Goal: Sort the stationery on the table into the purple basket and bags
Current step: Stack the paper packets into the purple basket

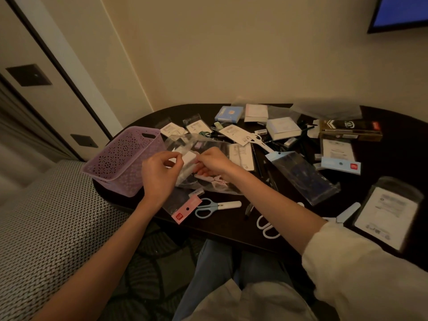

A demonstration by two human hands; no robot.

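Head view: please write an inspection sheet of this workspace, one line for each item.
Surface: dark rounded table, mostly covered with stationery.
Job's things: purple basket at the table's left end, its inside not visible; clear plastic bag in front of both hands.
Clutter: blue-handled scissors near the front edge; white-handled scissors partly under the right forearm; small boxes, pens and packaged cards at the back.
Fingers: left hand and right hand both pinch the bag, with a small white item between them.
Cables: nothing seen.
Surroundings: beige wall, patterned seat on the left, screen corner top right.
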